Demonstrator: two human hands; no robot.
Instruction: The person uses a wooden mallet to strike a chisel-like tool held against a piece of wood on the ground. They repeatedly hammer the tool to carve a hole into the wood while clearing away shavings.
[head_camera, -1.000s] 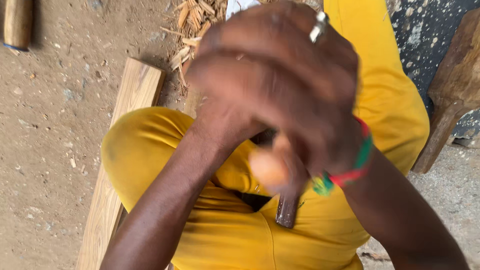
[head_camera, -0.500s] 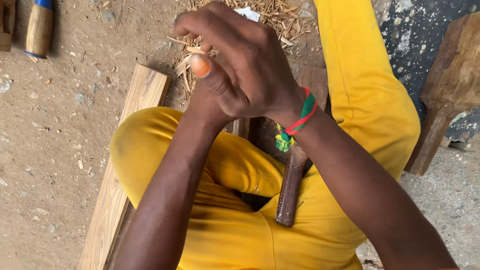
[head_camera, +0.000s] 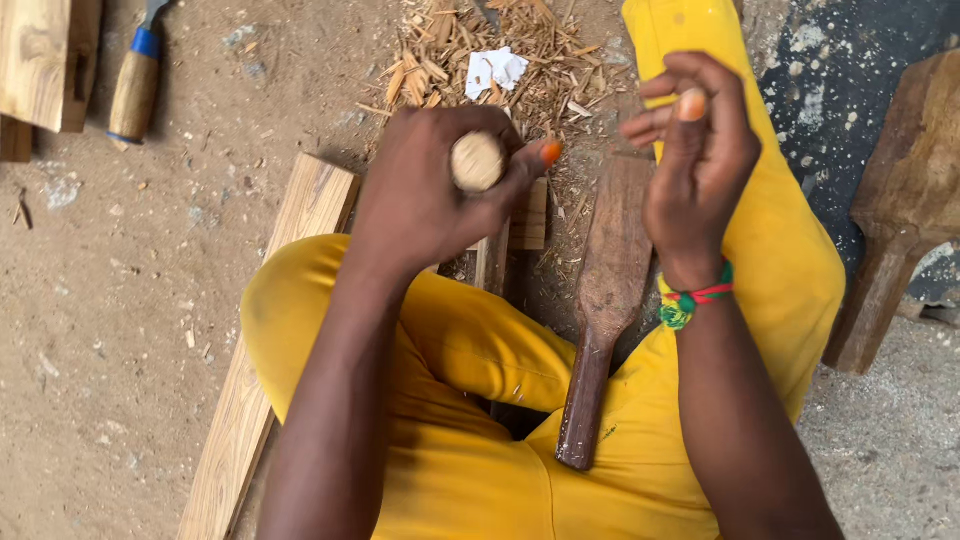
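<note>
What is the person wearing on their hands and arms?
Both arms are bare, with no sleeves or gloves. The right hand has a braided wristband of red, green and yellow thread around its wrist. Orange polish colours the nails that show, one on the right hand and the thumbnail of the left hand. No ring or watch is visible.

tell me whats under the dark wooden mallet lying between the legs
The dark wooden mallet has its broad head on dirt ground by wood shavings; its handle crosses the yellow trousers. What lies directly beneath is covered.
</note>
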